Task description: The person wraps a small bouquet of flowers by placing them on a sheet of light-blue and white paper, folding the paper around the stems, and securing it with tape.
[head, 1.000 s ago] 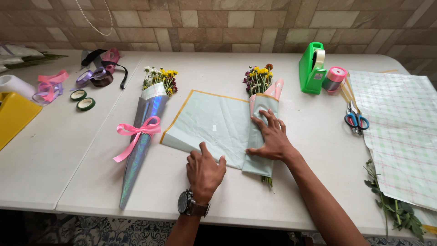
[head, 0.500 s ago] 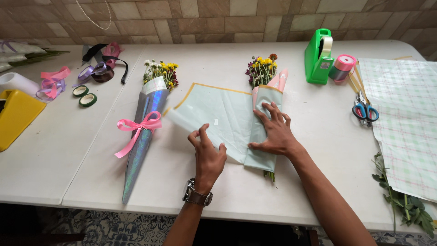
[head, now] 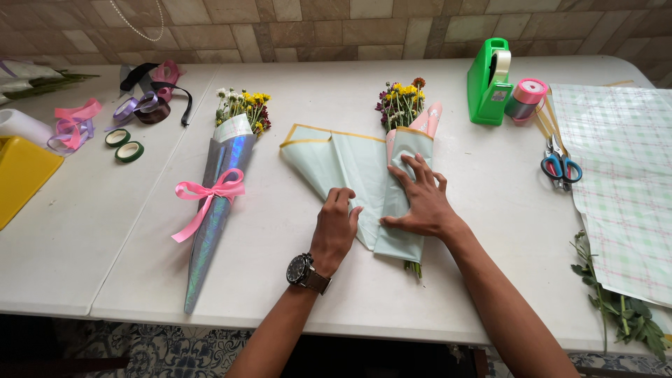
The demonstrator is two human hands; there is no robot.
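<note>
Left hand [head: 336, 227] now pushing more of the pale green paper [head: 336, 164] over toward the flowers [head: 400, 98]. Flat sheet now smaller, folded closer to the right hand [head: 418, 199].

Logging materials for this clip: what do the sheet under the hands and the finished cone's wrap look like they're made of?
Pale green sheet: probably matte paper or film; it creases sharply, gold edge. Cone wrap: glossy iridescent film, showing rainbow sheen.
</note>
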